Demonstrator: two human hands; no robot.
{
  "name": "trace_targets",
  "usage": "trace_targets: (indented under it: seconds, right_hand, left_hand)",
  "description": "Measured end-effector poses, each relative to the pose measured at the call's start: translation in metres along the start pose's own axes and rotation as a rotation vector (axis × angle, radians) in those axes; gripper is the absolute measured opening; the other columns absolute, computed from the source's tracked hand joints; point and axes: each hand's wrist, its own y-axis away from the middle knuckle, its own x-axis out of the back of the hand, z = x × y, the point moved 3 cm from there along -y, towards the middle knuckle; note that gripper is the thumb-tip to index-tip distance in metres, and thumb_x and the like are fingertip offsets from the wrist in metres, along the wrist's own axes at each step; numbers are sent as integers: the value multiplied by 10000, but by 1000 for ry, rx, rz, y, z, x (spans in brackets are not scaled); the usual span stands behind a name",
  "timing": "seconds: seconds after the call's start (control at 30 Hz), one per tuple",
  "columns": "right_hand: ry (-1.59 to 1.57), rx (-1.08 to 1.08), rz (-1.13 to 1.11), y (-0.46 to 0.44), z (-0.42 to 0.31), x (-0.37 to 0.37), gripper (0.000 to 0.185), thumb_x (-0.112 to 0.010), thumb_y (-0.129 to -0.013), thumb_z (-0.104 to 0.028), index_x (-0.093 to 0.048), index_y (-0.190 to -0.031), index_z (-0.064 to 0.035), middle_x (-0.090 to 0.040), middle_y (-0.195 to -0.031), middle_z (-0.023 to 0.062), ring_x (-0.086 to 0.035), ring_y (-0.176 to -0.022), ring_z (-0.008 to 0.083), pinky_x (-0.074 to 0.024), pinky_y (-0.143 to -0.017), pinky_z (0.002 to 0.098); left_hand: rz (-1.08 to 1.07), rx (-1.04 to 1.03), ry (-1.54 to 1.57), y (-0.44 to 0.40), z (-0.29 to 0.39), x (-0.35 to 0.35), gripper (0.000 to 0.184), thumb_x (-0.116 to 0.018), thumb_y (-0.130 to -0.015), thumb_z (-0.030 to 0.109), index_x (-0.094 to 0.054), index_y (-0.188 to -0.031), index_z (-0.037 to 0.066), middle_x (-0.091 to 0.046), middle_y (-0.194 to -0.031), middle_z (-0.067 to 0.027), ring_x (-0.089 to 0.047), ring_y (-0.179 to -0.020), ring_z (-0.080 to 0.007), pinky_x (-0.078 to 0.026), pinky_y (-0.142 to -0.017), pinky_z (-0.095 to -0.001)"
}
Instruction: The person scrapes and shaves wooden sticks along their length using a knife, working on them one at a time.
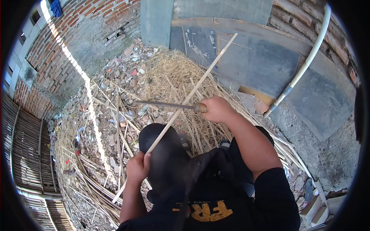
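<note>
My left hand [137, 168] is closed around the lower part of a long pale bamboo strip [204, 77]. The strip slants up and right across my knee [154, 138], and its lower end pokes out below the hand. In my right hand [216, 109] is the wooden handle of a long-bladed knife [163, 104], the fingers wrapped round it. The blade points left and crosses the strip at about its middle; whether it cuts in or only rests against it I cannot tell.
Straw-like shavings [169, 69] and loose bamboo strips [90, 181] cover the rubble ground. Dark panels [258, 57] lean on the brick wall at the back, near a pale pipe [308, 61]. At the left stands a slatted bamboo screen [27, 146].
</note>
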Motion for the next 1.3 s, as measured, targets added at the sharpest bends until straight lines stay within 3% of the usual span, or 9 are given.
trace_targets:
  seconds: [0.07,0.17,0.27,0.4,0.6,0.7,0.8,1.0,1.3]
  right_hand:
    - [105,71,-71,5,-15,1,264,-765,-775,-265,-761,-982,-102,-729,-889,196,-702,-866,419,-559,-769,495]
    - [-71,40,-154,-12,8,-9,257,-740,-761,-238,-746,-962,-78,-743,-949,184,-712,-947,401,-569,-832,486]
    - [-31,19,-188,-20,14,-17,258,-739,-758,-244,-746,-950,-72,-739,-946,180,-710,-967,398,-567,-831,486]
    - [-8,20,-139,-4,-4,-5,285,-741,-765,-254,-754,-999,-91,-745,-966,177,-714,-969,387,-569,-837,498]
    - [151,89,-57,12,-24,8,243,-740,-766,-224,-740,-959,-76,-721,-867,198,-707,-884,411,-560,-803,510]
    - [-13,-25,-101,-11,9,-1,241,-707,-762,-200,-748,-982,-112,-743,-935,160,-719,-949,386,-572,-832,508]
    - [35,-57,-130,-13,6,-5,234,-707,-759,-194,-747,-975,-114,-743,-924,158,-720,-937,388,-572,-830,511]
    - [120,68,-66,7,-32,6,263,-732,-740,-208,-741,-971,-82,-729,-879,186,-709,-884,414,-567,-799,515]
    - [21,-75,57,-14,18,-3,293,-751,-752,-226,-759,-1017,-100,-744,-908,178,-719,-905,404,-574,-816,508]
  left_hand:
    - [-2,-15,-11,-1,0,1,410,-652,-1027,320,-545,-746,41,-598,-619,-214,-621,-602,-456,-473,-557,-523]
    - [20,-28,-40,5,-5,0,411,-654,-1025,327,-547,-748,43,-604,-628,-214,-622,-604,-460,-474,-562,-530]
    - [61,-12,-56,2,-3,-4,416,-657,-1024,339,-549,-751,45,-613,-644,-218,-623,-612,-466,-476,-568,-538]
    - [35,11,-11,4,-9,-2,423,-658,-1024,355,-547,-752,51,-623,-659,-219,-630,-622,-468,-479,-571,-543]
    - [23,-3,-12,1,-5,-5,429,-664,-1021,364,-540,-750,55,-626,-656,-213,-628,-617,-470,-477,-566,-546]
    - [39,5,-38,5,-4,-7,430,-666,-1019,364,-538,-749,54,-627,-655,-214,-626,-617,-471,-476,-563,-547]
    - [64,3,-52,2,-3,-4,427,-665,-1020,358,-538,-750,53,-627,-653,-215,-625,-615,-469,-473,-561,-544]
    - [35,17,6,4,-6,-4,424,-661,-1022,354,-543,-751,50,-617,-640,-216,-620,-605,-464,-464,-560,-539]
    - [54,36,6,2,-6,-4,418,-653,-1029,352,-558,-768,40,-613,-639,-226,-616,-607,-471,-461,-563,-538]
